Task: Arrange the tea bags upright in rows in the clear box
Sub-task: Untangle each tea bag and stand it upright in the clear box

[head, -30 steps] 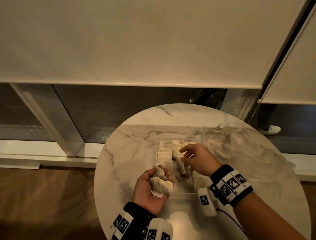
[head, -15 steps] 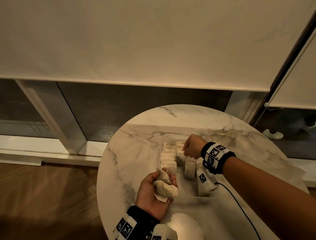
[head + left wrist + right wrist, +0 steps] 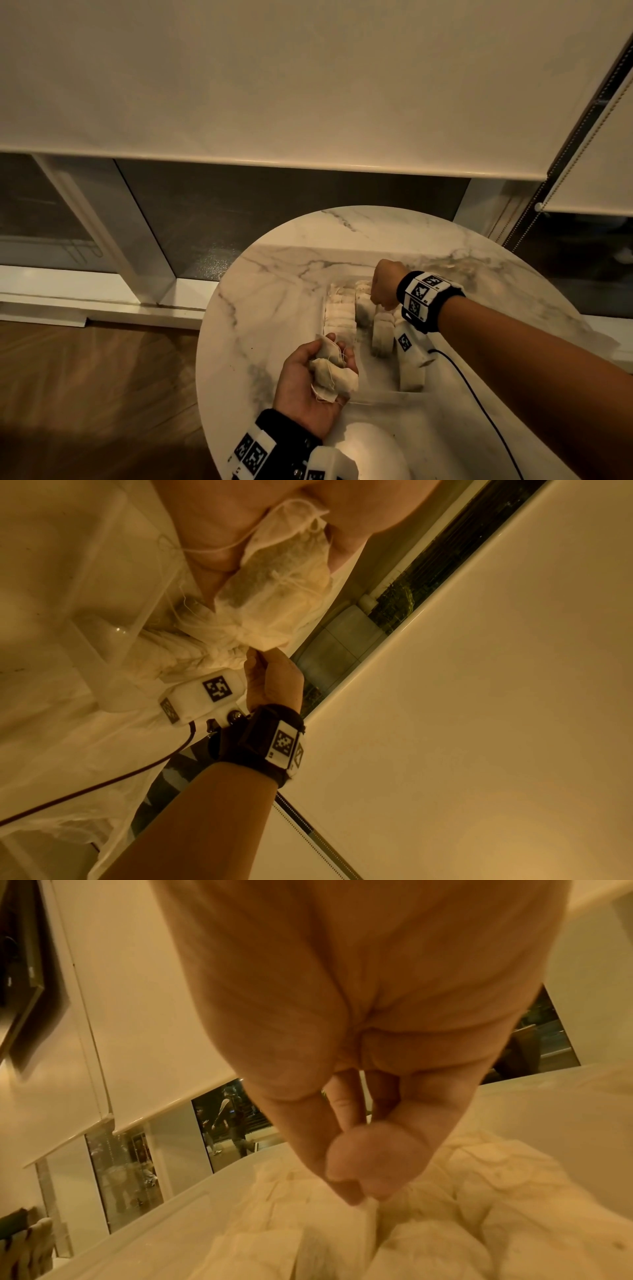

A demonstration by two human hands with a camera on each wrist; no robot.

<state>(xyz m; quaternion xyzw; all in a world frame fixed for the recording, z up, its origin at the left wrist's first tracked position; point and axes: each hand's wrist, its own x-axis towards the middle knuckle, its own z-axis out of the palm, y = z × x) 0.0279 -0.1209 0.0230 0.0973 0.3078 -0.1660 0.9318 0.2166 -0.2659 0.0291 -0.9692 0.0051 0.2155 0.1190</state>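
Note:
A clear box (image 3: pixel 373 397) stands on the round marble table (image 3: pixel 260 308), with rows of pale tea bags (image 3: pixel 342 310) upright in its far half. My left hand (image 3: pixel 308 373) hovers palm up at the box's near left corner and grips a bunch of loose tea bags (image 3: pixel 330 375), seen close in the left wrist view (image 3: pixel 284 582). My right hand (image 3: pixel 383 291) reaches down into the far end of the box. Its thumb and fingertips (image 3: pixel 349 1199) pinch the top edge of a tea bag (image 3: pixel 394 1229) in the row.
A crumpled clear plastic bag (image 3: pixel 513 294) lies on the table's right side. A dark cable (image 3: pixel 479 407) runs from my right wrist across the table. Behind the table are a window with lowered blinds (image 3: pixel 308 85) and a bead chain (image 3: pixel 534 219).
My right hand has moved from the middle of the box to its far end and turned fingers down onto the row. My left hand has held its bunch in place.

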